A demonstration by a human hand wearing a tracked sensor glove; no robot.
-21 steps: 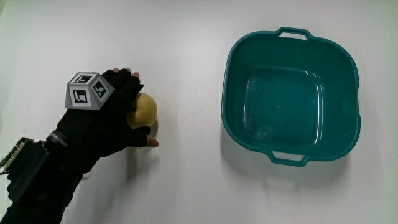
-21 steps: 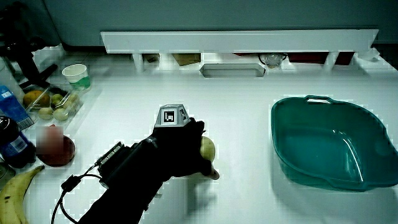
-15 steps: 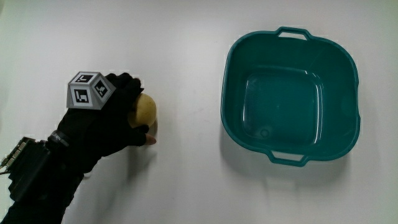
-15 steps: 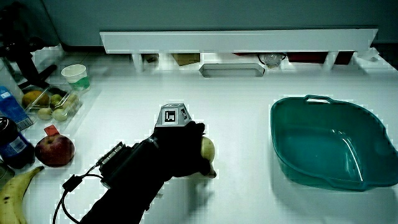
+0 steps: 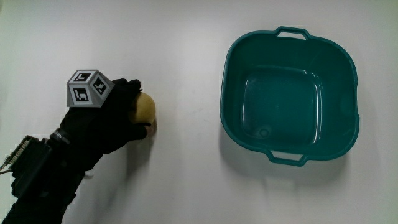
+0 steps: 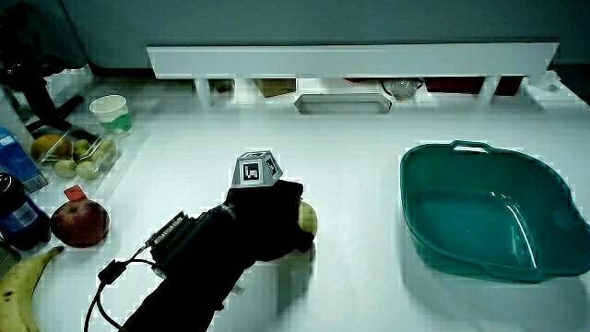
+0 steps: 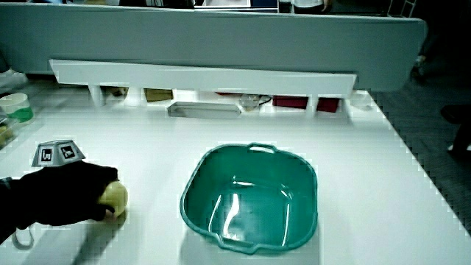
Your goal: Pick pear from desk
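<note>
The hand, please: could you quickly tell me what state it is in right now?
Hand: closed around the pear, which sits on the table beside the teal basin.

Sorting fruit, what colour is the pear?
Pale yellow; the pear shows best in the main view.

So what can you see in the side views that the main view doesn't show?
Only a side view shows the red apple, banana, paper cup and the low partition at the table's edge. Only the main view looks straight down into the teal basin, showing both its handles and flat floor. All views share the hand closed around the pear on the white table, with the basin beside them.
</note>
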